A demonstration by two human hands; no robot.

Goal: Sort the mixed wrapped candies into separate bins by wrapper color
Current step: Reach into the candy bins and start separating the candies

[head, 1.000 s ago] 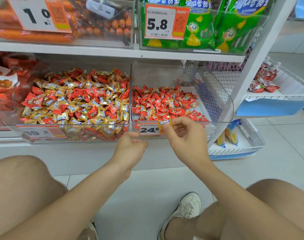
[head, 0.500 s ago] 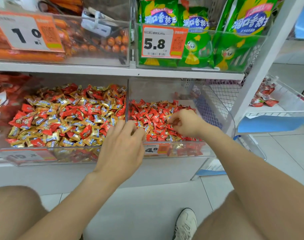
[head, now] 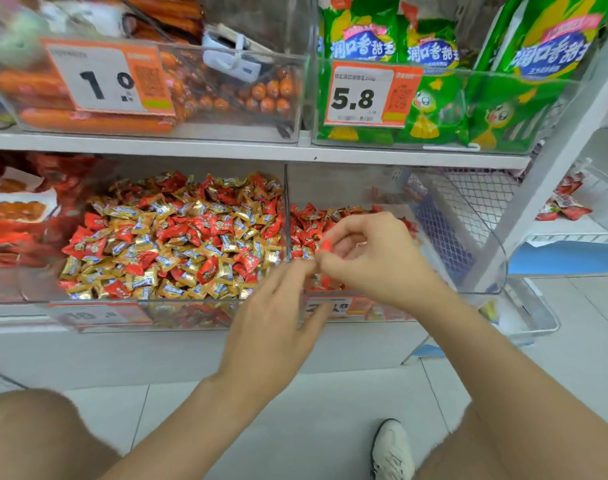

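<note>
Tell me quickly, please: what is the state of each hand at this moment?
Left hand: open, fingers fairly straight though blurred, nothing visible in it.
Right hand: closed, pinching a red candy at its fingertips.

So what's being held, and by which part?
The right hand pinches a red-wrapped candy by its lower end; the left hand, blurred, seems empty.

Left candy bin (head: 98,302) and right candy bin (head: 486,261) stand touching on the lower shelf (head: 18,323); on the upper shelf (head: 157,144) above, sausage bin (head: 247,128) left, snack-bag bin (head: 545,109) right.
</note>
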